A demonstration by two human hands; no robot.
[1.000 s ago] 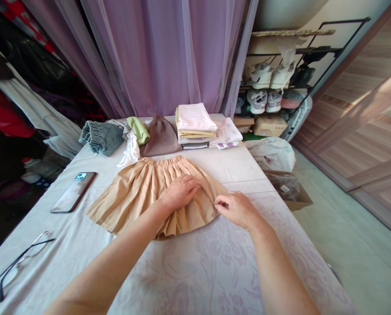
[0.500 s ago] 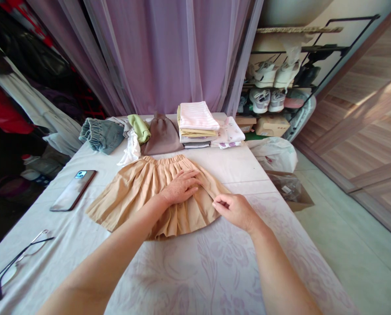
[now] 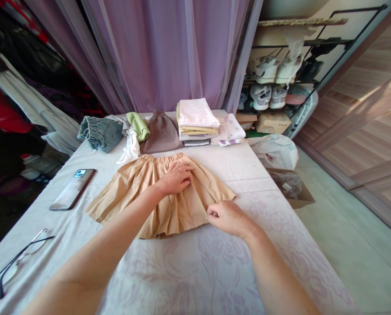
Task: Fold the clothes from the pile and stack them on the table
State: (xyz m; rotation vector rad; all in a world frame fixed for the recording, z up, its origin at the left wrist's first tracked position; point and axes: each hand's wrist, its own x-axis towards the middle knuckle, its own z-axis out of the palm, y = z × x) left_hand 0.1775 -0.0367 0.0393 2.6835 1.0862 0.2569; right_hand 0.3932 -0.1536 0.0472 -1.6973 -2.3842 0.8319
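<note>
A tan pleated skirt (image 3: 132,192) with an elastic waistband lies spread on the patterned cloth, waist pointing away from me. My left hand (image 3: 176,177) rests on the skirt's upper middle, palm down, its fingers slightly bent over the pleats. At the lower right hem, my right hand (image 3: 226,215) is closed with finger and thumb pinched on the fabric; the pinched bit itself is hidden. The skirt's right corner sticks out just beyond that hand.
Behind the skirt lie denim clothing (image 3: 101,134), a green garment (image 3: 139,126), a white cloth (image 3: 129,148), a brown garment (image 3: 162,133) and a folded stack (image 3: 198,114). A phone (image 3: 73,189) and glasses (image 3: 18,260) are at left. A shoe rack (image 3: 280,83) stands beyond the table.
My left hand has slid a little left on the skirt. My right hand has moved slightly left and down along the hem, and the skirt's right corner now spreads farther out.
</note>
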